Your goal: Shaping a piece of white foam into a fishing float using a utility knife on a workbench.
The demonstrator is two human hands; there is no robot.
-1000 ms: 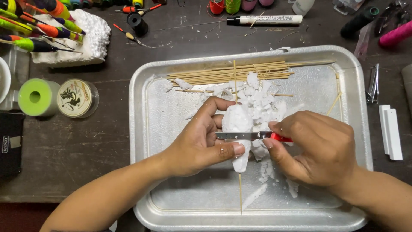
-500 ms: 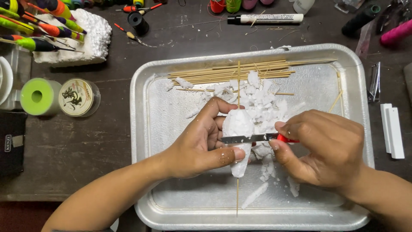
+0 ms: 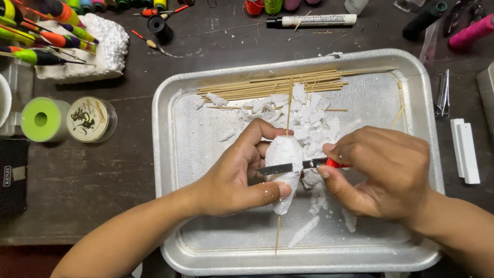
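My left hand (image 3: 234, 172) grips a white foam piece (image 3: 283, 154), egg-shaped and tapering downward, stuck on a thin wooden skewer (image 3: 278, 234) that pokes out above and below it. My right hand (image 3: 381, 172) holds a small knife with a red handle (image 3: 334, 163); its metal blade (image 3: 280, 168) lies across the foam, near my left thumb. Both hands work over a metal tray (image 3: 170, 154). White foam shavings (image 3: 309, 118) lie heaped in the tray behind the foam piece.
A bundle of wooden skewers (image 3: 288, 85) lies along the tray's far side. Left of the tray stand a green spool (image 3: 41, 119) and a line spool (image 3: 87, 119). A foam block with coloured floats (image 3: 82, 46) sits far left. A marker (image 3: 309, 20) lies beyond; white strips (image 3: 465, 149) lie right.
The blade has slid a little lower and leftward across the foam. The foam and skewer have tilted slightly, the skewer's lower tip swinging left. More shavings lie below.
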